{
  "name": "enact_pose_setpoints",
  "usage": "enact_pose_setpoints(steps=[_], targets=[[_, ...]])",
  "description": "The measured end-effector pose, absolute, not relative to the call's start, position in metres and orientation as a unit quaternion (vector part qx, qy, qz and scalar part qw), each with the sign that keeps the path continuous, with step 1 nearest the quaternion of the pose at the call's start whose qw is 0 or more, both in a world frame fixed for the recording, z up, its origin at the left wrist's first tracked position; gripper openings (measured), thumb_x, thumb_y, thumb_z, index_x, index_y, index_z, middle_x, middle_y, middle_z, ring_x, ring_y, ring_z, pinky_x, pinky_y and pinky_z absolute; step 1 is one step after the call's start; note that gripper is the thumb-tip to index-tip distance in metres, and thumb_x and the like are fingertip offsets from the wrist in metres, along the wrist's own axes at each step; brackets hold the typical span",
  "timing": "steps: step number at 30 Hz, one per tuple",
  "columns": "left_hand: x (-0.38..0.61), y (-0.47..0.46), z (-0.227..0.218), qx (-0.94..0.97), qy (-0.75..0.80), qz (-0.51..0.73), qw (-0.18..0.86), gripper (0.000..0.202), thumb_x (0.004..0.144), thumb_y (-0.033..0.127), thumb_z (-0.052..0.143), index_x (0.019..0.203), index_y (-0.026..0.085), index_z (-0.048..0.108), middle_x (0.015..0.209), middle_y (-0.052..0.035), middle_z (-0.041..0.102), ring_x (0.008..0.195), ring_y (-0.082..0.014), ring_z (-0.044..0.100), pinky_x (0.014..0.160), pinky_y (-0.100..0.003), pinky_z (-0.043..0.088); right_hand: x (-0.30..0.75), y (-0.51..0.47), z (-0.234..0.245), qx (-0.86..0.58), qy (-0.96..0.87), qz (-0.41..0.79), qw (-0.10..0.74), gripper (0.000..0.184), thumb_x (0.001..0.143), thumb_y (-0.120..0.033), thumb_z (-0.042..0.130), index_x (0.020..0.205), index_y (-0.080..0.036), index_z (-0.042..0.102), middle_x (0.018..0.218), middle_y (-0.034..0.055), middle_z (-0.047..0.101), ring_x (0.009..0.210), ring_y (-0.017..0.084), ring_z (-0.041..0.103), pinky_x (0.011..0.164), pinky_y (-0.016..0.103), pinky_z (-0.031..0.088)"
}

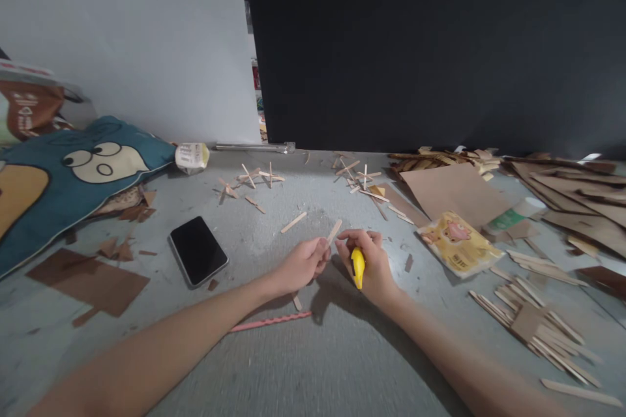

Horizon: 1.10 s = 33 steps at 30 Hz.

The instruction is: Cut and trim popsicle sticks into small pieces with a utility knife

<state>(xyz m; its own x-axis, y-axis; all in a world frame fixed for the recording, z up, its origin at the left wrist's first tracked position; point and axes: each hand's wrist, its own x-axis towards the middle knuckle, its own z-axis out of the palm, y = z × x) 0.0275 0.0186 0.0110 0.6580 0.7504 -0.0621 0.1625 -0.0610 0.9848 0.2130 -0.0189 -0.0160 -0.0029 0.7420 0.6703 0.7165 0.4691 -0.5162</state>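
My left hand (pixel 306 263) pinches a wooden craft stick (pixel 335 230) between thumb and fingers, its rounded end pointing up and away. Close to its right, my right hand (pixel 369 260) curls around a small yellow tool (pixel 358 268) with a dark patch on its side; the tool's exact kind is hidden by the fingers. The right fingertips come near the held stick, and I cannot tell whether they touch it. Just beyond the hands lies a loose craft stick (pixel 293 222). Another stick (pixel 297 302) shows below the left wrist, near a pink twisted rod (pixel 274 321).
Small crossed-stick pieces (pixel 249 174) stand at the back. A phone (pixel 198 251) lies left, near cardboard scraps (pixel 88 280) and a blue cushion (pixel 98 169). To the right are a yellow packet (pixel 460 243), cardboard (pixel 452 192) and stick bundles (pixel 533 322). A dark panel (pixel 430 45) rises behind.
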Motion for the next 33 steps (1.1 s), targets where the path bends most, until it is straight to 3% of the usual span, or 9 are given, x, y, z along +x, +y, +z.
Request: enact_pose_setpoints(steps=[3,10,17,28,33], targets=[[0.027,0.018,0.007,0.716,0.327,0.24,0.568,0.044,0.107,0.06,0.036,0.085,0.023,0.045,0.067,0.005,0.042,0.059,-0.0131,0.039,0.058,-0.027,0.032,0.213,-0.019,-0.015,-0.512,-0.715,0.013,0.476,0.008,0.105,-0.033,0.062,0.108,-0.027,0.065,0.068,-0.0044,0.066,0.057,0.018,0.059,0.081,0.041,0.041],[0.023,0.018,0.008,0.801,0.319,0.184,0.471,0.023,0.108,0.038,0.038,0.103,0.022,0.052,0.087,-0.0037,0.064,0.077,-0.0191,0.058,0.071,-0.031,0.043,0.213,-0.017,-0.009,-0.484,-0.739,0.029,0.467,0.025,0.109,-0.033,0.056,0.089,-0.023,0.068,0.071,-0.0029,0.073,0.057,0.015,0.063,0.079,0.039,0.036],[0.027,0.016,0.016,0.811,0.341,0.177,0.441,0.027,0.109,0.039,0.034,0.102,0.022,0.055,0.088,-0.0049,0.067,0.079,-0.0208,0.062,0.072,-0.032,0.045,0.213,-0.02,-0.005,-0.486,-0.73,0.049,0.477,0.024,0.108,-0.027,0.056,0.088,-0.024,0.067,0.076,-0.0037,0.077,0.061,0.015,0.069,0.081,0.04,0.036],[0.027,0.018,0.009,0.794,0.358,0.187,0.455,0.022,0.107,0.032,0.043,0.111,0.021,0.061,0.098,-0.0075,0.074,0.088,-0.0225,0.067,0.078,-0.032,0.049,0.214,-0.017,-0.006,-0.506,-0.717,0.061,0.477,0.029,0.104,-0.046,0.061,0.088,-0.024,0.072,0.064,-0.0031,0.069,0.052,0.015,0.059,0.078,0.04,0.039],[0.027,0.017,0.011,0.802,0.348,0.186,0.449,0.023,0.107,0.034,0.042,0.11,0.021,0.061,0.099,-0.0083,0.074,0.089,-0.0229,0.067,0.078,-0.032,0.049,0.215,-0.018,-0.004,-0.502,-0.719,0.052,0.478,0.032,0.108,-0.042,0.056,0.085,-0.024,0.07,0.067,-0.0013,0.071,0.06,0.017,0.064,0.08,0.04,0.039]])
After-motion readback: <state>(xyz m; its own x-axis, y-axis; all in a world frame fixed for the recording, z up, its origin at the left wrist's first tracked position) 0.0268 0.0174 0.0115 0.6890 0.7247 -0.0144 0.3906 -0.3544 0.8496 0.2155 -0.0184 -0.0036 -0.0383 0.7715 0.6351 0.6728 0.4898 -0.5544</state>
